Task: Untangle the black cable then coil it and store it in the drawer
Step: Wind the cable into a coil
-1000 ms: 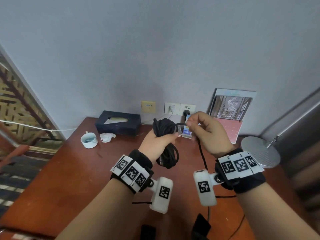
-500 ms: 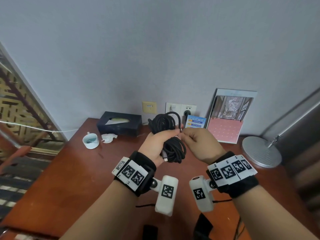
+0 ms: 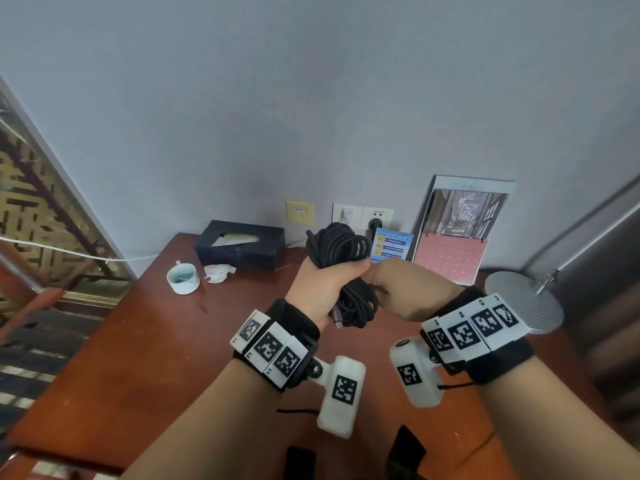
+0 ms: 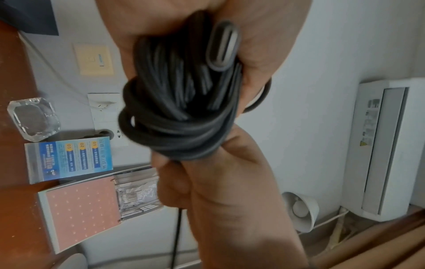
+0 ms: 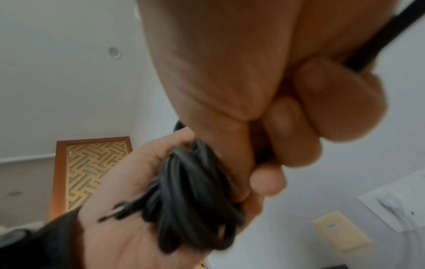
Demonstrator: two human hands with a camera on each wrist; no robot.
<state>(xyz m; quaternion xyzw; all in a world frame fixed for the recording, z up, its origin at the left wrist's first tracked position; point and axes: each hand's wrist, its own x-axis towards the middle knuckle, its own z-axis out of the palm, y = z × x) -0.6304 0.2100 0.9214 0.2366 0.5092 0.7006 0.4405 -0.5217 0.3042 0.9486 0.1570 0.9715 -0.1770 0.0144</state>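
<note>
My left hand [image 3: 329, 282] grips a bundle of black cable [image 3: 341, 247] around its middle, above the brown desk [image 3: 138, 358]. Loops stick out above and below the fist. A flat plug end [image 4: 222, 46] of the black cable [image 4: 179, 112] shows by the left palm. My right hand [image 3: 401, 289] presses against the bundle from the right, its fingers [image 5: 296, 131] curled around a strand of the cable [image 5: 193, 191]. A loose strand [image 4: 177, 236] hangs down from the right hand. No drawer is in view.
At the back of the desk stand a dark tissue box [image 3: 242, 244], a white cup [image 3: 181, 278], crumpled paper [image 3: 218, 271], a blue leaflet [image 3: 393, 245] and a pink calendar [image 3: 450, 258]. A round metal lamp base [image 3: 526, 299] sits at the right. Wall sockets [image 3: 363, 214] are behind.
My right hand has come down and left from in front of the calendar to the bundle, wrapping the strand around it. The bundle in my left hand has grown slightly.
</note>
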